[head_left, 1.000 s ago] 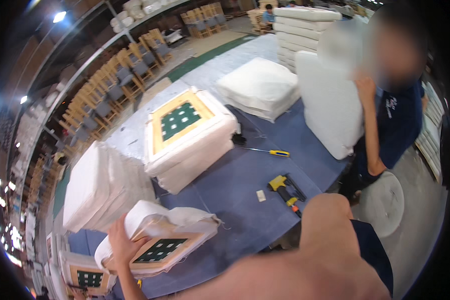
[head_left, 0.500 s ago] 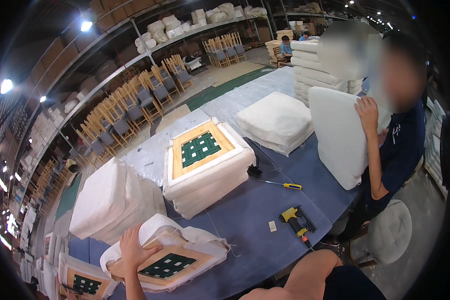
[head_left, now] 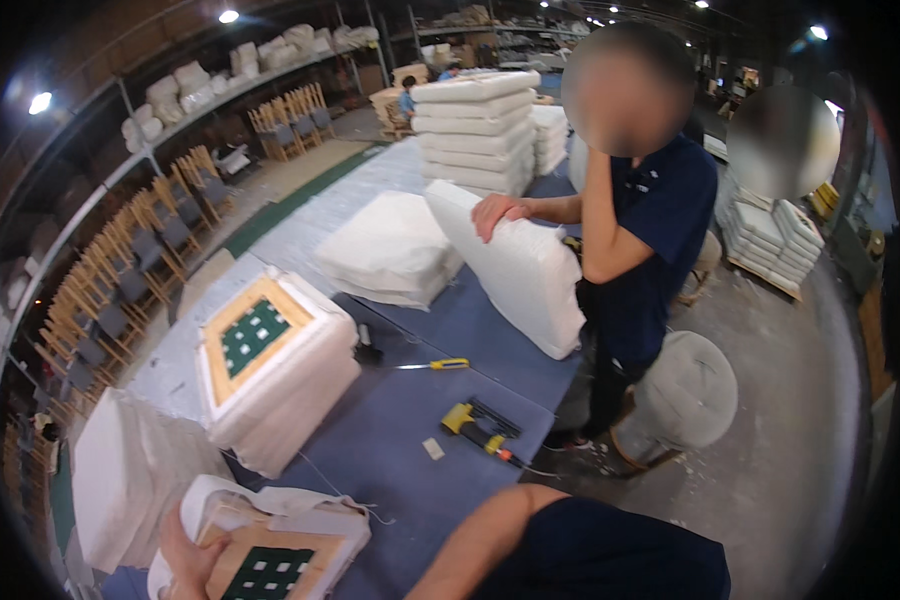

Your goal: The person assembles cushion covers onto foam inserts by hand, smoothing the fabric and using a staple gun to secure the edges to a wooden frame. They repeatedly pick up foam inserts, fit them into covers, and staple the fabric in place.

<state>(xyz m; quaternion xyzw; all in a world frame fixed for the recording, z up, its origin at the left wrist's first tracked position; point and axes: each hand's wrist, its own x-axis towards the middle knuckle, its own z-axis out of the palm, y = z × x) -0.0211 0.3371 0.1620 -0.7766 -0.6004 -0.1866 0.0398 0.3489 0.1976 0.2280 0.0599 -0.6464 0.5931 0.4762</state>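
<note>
My left hand [head_left: 192,552] grips the edge of an upturned seat cushion [head_left: 315,508] near the lower left, thumb over its wooden frame. White fabric wraps the cushion's rim, and woven green webbing [head_left: 268,575] fills the frame's opening. My right arm [head_left: 485,530] runs off the lower edge, so the right hand is out of view. Beyond the held cushion stands a stack of white cushions [head_left: 290,400], the top one also showing wood and green webbing. A yellow and black staple gun [head_left: 478,428] with a hose lies on the blue-grey table [head_left: 390,425].
Left of that stack is another white cushion pile [head_left: 135,480]. A screwdriver [head_left: 440,364] and a small pale card [head_left: 432,448] lie on the table. Across it, a person in dark blue [head_left: 660,230] holds a white cushion [head_left: 510,265] on edge. A round grey stool [head_left: 685,390] stands at right.
The view has swung to the right, shifting the table leftward. The co-worker has raised one hand to the face and keeps the other on the tilted cushion. My left hand still grips the seat cushion.
</note>
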